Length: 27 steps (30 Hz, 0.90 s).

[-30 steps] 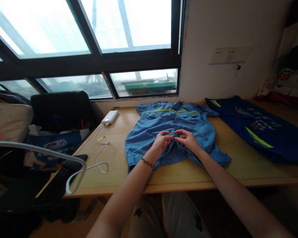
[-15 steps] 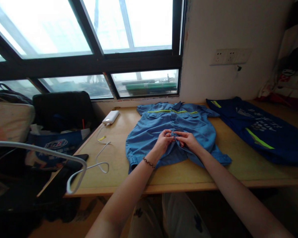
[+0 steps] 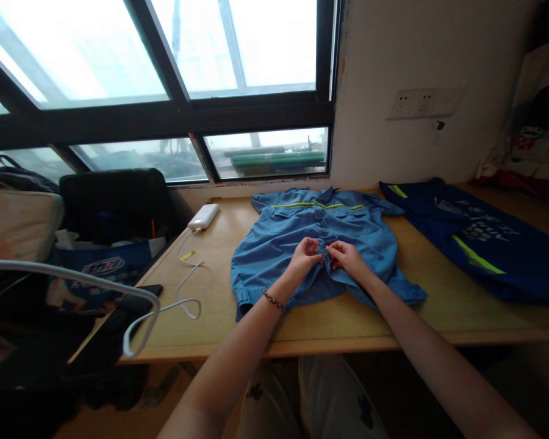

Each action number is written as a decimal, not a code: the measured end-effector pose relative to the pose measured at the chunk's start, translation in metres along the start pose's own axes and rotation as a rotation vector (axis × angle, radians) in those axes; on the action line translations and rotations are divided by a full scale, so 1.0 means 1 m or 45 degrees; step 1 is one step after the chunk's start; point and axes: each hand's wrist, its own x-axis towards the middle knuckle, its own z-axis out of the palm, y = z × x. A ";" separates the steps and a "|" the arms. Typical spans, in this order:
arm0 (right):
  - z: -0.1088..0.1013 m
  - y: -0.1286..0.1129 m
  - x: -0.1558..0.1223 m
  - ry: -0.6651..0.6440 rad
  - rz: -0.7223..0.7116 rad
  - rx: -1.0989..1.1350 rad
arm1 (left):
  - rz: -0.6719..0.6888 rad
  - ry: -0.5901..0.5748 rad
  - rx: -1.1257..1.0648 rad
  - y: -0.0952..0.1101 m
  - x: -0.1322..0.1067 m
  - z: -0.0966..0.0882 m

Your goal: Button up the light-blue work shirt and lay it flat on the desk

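A blue work shirt [image 3: 274, 244] with a yellow stripe across its chest lies spread on the table, collar toward the window. My left hand [image 3: 305, 256] pinches the shirt's front edge near the middle, below the chest pockets. Close beside it, my right hand [image 3: 345, 256] pinches the opposite front edge, its fingers bent. Between the two hands the cloth is bunched and slightly raised. Whether a button sits under the fingertips is too small to make out.
A dark blue garment [image 3: 489, 244] with yellow strips lies at the table's right. On the left rest a white power bank [image 3: 204, 217], its white cable [image 3: 183, 302] and a dark phone-like slab [image 3: 141, 299]. The wooden table's front edge [image 3: 329, 349] runs before my knees.
My hands have drawn slightly apart at the shirt's front, the right fingers shifting a little to the right. The rest of the shirt lies as before.
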 end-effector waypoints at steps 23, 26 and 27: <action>-0.008 -0.003 0.003 -0.330 0.253 0.565 | -0.028 -0.082 0.118 0.004 0.002 -0.005; -0.018 -0.007 0.005 -0.117 0.225 0.597 | 0.010 -0.009 0.265 0.000 0.002 -0.010; -0.022 -0.008 0.006 -0.020 0.208 0.584 | 0.028 0.025 0.310 -0.002 0.002 -0.012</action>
